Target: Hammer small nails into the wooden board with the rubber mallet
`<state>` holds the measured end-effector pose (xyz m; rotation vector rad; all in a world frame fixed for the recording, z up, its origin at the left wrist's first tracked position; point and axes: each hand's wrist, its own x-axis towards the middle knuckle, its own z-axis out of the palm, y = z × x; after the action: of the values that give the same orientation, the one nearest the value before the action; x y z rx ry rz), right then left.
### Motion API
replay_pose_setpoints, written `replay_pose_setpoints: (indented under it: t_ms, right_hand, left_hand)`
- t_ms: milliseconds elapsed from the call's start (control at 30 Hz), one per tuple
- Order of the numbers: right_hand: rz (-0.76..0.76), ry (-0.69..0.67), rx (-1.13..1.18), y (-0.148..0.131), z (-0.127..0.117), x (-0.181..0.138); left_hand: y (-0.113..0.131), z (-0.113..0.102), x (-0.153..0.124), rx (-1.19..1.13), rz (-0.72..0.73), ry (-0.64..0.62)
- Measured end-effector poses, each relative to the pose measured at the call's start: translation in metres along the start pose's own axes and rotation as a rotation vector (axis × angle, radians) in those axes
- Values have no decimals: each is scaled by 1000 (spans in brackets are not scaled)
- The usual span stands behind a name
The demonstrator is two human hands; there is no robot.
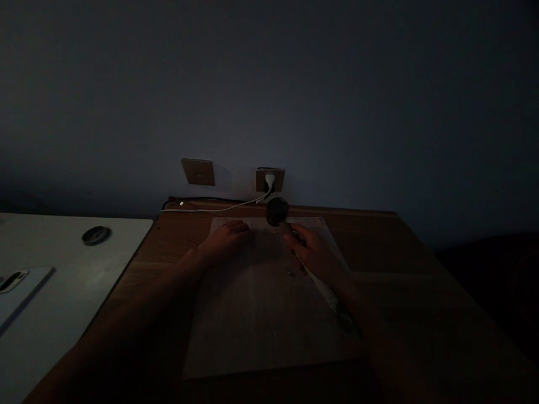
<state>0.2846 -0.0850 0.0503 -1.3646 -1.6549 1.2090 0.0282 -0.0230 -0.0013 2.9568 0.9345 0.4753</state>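
Note:
The scene is very dim. A pale wooden board (261, 314) lies on a brown wooden table (400, 264). My right hand (314, 252) is closed round the handle of a mallet (278, 212), whose dark round head hovers over the board's far edge. The long handle runs back under my wrist. My left hand (225, 238) rests on the board's far left part, fingers curled downward; I cannot make out anything in it. A tiny dark object (289, 272), perhaps a nail, lies on the board just left of my right hand.
Two brown wall plates sit behind the table: a switch (197, 171) and a socket (270, 179) with a white plug and cable (219, 209) trailing left. A white table (63, 280) at left carries a dark round object (96, 235) and a flat tray (17, 289).

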Motion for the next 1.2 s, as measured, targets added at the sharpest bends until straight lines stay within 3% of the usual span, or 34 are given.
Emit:
replay_pose_setpoints:
  t_ms: [100,233,433,600,1033,1200]
  right_hand:
    - [2,8,-8,0,-1,0]
    - [1,0,-36,-1,-1,0]
    - [11,-3,0,0,1,1]
    - [7,-17,-15,2,5,1]
    - [41,-26,-28,10,18,2]
    - [46,-46,38,13,33,5]
  left_hand:
    - [6,-5,1,130,40,-82]
    - [10,-6,2,157,-7,-90]
    - [-6,8,1,-260,-324,165]
    - [-19,20,-2,-433,-459,203]
    - [-19,23,-3,-394,-329,199]
    - [-20,26,-1,-423,-353,212]
